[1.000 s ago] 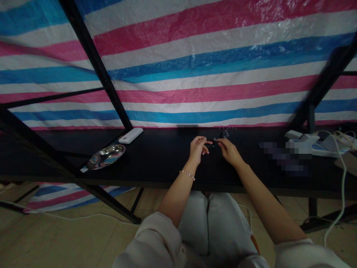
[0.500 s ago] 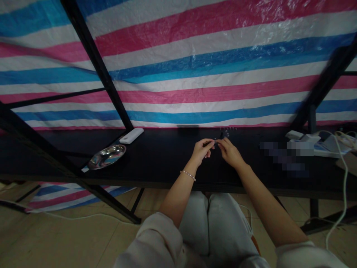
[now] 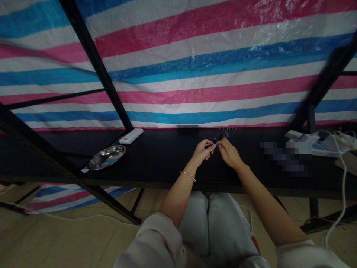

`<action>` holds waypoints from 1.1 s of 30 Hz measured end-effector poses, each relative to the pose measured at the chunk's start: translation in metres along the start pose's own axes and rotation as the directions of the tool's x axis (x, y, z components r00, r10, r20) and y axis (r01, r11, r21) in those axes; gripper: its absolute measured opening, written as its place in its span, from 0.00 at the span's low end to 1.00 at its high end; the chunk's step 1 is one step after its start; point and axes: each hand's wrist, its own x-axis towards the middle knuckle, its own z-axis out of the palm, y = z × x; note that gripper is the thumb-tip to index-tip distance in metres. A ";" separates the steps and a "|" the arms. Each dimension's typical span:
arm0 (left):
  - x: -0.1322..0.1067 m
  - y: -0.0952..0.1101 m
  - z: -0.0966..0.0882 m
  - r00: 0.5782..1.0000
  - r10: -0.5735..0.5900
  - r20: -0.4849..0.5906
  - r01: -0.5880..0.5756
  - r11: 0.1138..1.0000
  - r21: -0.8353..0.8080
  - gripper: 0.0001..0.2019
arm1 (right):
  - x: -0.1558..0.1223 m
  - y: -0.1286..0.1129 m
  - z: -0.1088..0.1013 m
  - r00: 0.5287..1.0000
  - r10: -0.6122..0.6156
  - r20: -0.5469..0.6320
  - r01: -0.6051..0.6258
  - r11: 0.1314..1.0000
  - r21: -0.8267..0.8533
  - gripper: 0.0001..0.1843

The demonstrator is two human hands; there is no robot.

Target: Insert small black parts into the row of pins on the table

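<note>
Head view: left hand (image 3: 201, 152), right hand (image 3: 229, 153); both grips pinched on small dark part (image 3: 216, 142).

A tiny dark piece (image 3: 216, 143) pinched between the fingertips of the left hand (image 3: 202, 152) and the right hand (image 3: 228, 153) is too small and dim to be identified. At 12 o'clock of the hands, a cluster of small glinting bits (image 3: 227, 131) cannot be told apart. At 3 o'clock, part of the black tabletop (image 3: 156, 156) is hidden by a pixelated patch (image 3: 284, 156), and the white cables (image 3: 347, 137) beyond it are cut off by the right edge.
</note>
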 end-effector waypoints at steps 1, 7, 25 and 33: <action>0.000 0.000 0.000 1.000 -0.011 0.017 0.011 1.000 0.010 0.12 | 0.000 0.001 0.001 1.000 -0.004 0.007 0.004 1.000 0.018 0.13; 0.000 -0.003 0.004 0.999 -0.008 0.046 0.005 0.998 0.060 0.12 | 0.000 0.004 0.013 0.999 0.003 -0.033 0.005 0.972 0.233 0.17; 0.000 -0.005 0.007 1.000 0.026 -0.001 -0.026 0.995 0.095 0.13 | -0.002 -0.006 0.015 0.994 -0.109 0.019 0.093 0.916 0.390 0.27; 0.006 0.006 -0.005 0.951 0.108 -0.289 -0.101 0.994 0.041 0.13 | -0.001 0.004 0.006 0.978 -0.065 -0.199 0.113 0.964 0.241 0.20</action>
